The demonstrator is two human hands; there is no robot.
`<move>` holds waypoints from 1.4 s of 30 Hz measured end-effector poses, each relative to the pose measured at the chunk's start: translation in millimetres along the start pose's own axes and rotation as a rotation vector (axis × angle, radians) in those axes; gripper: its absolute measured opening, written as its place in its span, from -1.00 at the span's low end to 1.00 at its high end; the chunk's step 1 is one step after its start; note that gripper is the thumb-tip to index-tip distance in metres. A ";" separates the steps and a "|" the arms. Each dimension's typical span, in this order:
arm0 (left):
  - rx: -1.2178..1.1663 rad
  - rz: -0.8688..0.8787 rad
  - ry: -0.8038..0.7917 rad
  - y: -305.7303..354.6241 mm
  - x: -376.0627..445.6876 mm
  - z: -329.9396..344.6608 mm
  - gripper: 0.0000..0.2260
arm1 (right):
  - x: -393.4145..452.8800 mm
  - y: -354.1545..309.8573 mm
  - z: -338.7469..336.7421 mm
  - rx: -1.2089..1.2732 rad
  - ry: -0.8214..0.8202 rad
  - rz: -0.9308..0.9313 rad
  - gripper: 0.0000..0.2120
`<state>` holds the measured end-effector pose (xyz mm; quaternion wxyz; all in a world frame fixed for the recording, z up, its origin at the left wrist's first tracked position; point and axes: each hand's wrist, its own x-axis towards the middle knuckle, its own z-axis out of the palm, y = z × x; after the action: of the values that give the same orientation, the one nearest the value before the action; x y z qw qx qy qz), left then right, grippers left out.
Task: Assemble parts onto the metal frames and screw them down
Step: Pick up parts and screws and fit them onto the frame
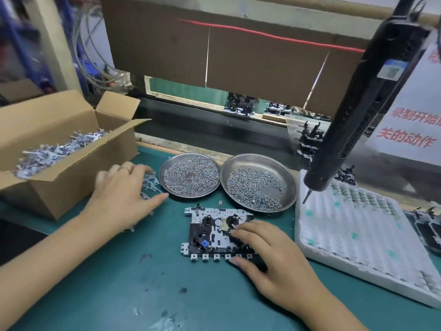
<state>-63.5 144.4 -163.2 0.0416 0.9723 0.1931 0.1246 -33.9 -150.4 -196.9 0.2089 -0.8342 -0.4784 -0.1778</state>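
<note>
**Frame on the counter, one hand on it, one at the loose parts**

The frame (210, 232) lies flat on the green counter (119, 283), near its middle, just in front of two steel dishes. The right hand (269, 249) rests on the frame's right side, fingers loosely spread, fingertips touching its top and the thumb at its near edge. The left hand (124, 189) lies palm down, fingers spread, over a small scatter of metal parts (150, 182) beside the left dish (189, 175); whether it pinches one cannot be told. Both dishes hold screws; the right dish (259, 182) touches the left one. A cardboard box (59, 163) of similar metal parts stands open at the left. A white tray (353, 225) sits to the right of the frame. A black screwdriver (358, 103) hangs tilted above the tray, its tip down.
</note>
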 end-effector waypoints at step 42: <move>-1.457 0.353 -0.005 104.0 -64.3 -15.2 -0.76 | 21.1 -48.3 -5.6 1.127 0.445 0.501 -0.82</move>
<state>-86.9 24.3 -149.6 0.6548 0.7155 -0.0974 0.2234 -66.5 -116.0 -173.0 0.7432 -0.6264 -0.2349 -0.0141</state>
